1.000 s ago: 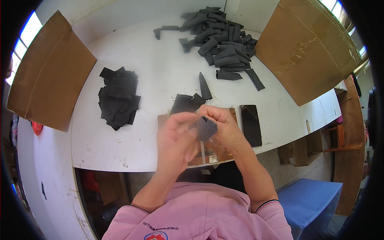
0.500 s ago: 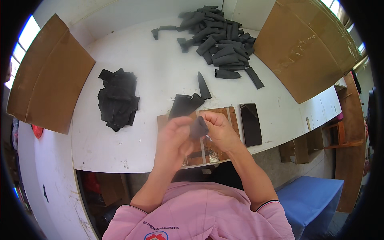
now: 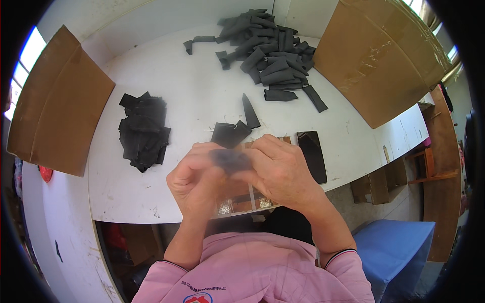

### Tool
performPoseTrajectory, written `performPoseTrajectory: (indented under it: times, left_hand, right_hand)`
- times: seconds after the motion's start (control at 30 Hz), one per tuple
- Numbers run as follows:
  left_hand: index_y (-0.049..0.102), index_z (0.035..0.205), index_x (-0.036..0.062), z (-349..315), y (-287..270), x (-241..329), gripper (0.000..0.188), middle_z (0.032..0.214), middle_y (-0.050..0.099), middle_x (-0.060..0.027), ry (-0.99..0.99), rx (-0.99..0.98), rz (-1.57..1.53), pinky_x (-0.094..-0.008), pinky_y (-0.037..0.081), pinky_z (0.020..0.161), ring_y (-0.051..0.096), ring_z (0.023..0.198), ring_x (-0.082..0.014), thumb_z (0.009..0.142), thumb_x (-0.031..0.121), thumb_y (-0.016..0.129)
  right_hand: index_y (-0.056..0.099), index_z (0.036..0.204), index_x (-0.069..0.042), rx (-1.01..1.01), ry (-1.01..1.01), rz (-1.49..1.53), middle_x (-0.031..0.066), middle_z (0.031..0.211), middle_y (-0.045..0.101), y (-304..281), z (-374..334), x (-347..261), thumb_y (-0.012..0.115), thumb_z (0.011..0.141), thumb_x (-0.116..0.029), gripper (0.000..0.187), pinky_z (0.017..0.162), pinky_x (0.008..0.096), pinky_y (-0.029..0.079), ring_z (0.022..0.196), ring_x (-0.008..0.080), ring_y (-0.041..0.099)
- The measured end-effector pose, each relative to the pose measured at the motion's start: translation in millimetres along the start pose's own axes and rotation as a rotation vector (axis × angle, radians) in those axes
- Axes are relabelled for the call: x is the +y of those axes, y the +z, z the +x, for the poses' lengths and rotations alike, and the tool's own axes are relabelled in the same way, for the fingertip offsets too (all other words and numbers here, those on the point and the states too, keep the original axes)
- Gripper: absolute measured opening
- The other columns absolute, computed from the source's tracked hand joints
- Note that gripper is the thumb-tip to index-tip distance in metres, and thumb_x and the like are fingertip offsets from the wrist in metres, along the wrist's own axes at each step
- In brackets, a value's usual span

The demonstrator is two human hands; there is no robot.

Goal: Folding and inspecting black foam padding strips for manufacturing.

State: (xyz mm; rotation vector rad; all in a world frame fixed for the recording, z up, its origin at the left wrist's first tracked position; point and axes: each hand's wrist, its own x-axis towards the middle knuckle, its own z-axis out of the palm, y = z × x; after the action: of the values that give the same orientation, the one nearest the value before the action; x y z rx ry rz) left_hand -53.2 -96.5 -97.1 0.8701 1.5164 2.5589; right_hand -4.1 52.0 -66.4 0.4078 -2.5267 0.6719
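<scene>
Both hands grip a small dark grey piece of fabric [image 3: 230, 160], smeared by motion, above the front edge of the table. My left hand [image 3: 193, 170] holds its left side, and my right hand [image 3: 279, 166] has its fingers closed round the right side. Below them lies a brown board [image 3: 236, 194] with pale tape strips, partly hidden by the hands. Just beyond my hands, flat dark fabric pieces [image 3: 228, 134] rest on the white table [image 3: 192, 101]. A narrow pointed piece [image 3: 250, 112] touches or nearly touches them.
Stacked flat dark pieces [image 3: 144, 131] lie to the left. At the back is a heap of dark fabric tubes [image 3: 278, 58]. A black phone [image 3: 313, 156] lies right of the board. Cardboard boxes flank the table at left [image 3: 58, 108] and right [image 3: 379, 60]. A blue-covered seat [image 3: 396, 252] stands lower right.
Both hands have risen toward the camera and my left hand has moved left. The fabric piece between them has turned from upright to lying more crosswise. The whole view has shifted slightly.
</scene>
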Motion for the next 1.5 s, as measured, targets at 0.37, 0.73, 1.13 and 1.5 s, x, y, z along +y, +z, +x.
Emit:
performPoseTrajectory:
  times: [0.37, 0.73, 1.13, 1.5]
  left_hand:
    - [0.058, 0.090, -0.0020, 3.5, 1.2, -12.4, 0.016, 0.087, 0.057, -0.0090, -0.308, -0.107, 0.040, -0.0269, 0.047, 0.070, 0.054, 0.079, -0.0137, 0.075, 0.003, 0.060]
    - [0.058, 0.082, -0.0015, 7.2, 7.3, -17.6, 0.009, 0.080, 0.057, -0.0050, -0.326, -0.154, 0.076, -0.0211, 0.045, 0.063, 0.053, 0.072, -0.0083, 0.074, -0.005, 0.060]
    - [0.059, 0.082, -0.0024, 12.2, 14.6, 2.5, 0.005, 0.079, 0.058, -0.0050, -0.260, -0.234, 0.150, -0.0205, 0.044, 0.065, 0.053, 0.071, -0.0090, 0.077, -0.001, 0.058]
    - [0.057, 0.091, 0.0010, 10.9, 17.4, 1.3, 0.014, 0.082, 0.060, -0.0115, -0.222, -0.118, 0.001, -0.0280, 0.044, 0.071, 0.055, 0.076, -0.0165, 0.080, 0.009, 0.058]
  right_hand:
    - [0.051, 0.065, -0.004, 0.074, 0.116, 0.089, 0.0064, 0.059, 0.047, 31.4, -26.9, 13.9, 0.061, 0.073, -0.020, 0.021, 0.047, 0.0338, 0.040, 0.055, 0.0230, 0.050]
    - [0.053, 0.070, -0.003, 0.053, 0.140, 0.210, 0.0102, 0.064, 0.052, 55.9, -39.0, 29.0, 0.055, 0.077, -0.020, 0.018, 0.051, 0.0369, 0.042, 0.059, 0.0270, 0.053]
    - [0.055, 0.073, -0.002, 0.129, 0.149, 0.407, 0.0121, 0.063, 0.053, 56.1, -40.9, 23.7, 0.053, 0.079, -0.018, 0.017, 0.052, 0.0385, 0.042, 0.057, 0.0306, 0.054]
    - [0.054, 0.071, -0.002, -0.018, 0.226, 0.230, 0.0117, 0.062, 0.051, 39.0, -33.1, 19.6, 0.057, 0.077, -0.023, 0.022, 0.051, 0.0379, 0.041, 0.060, 0.0281, 0.053]
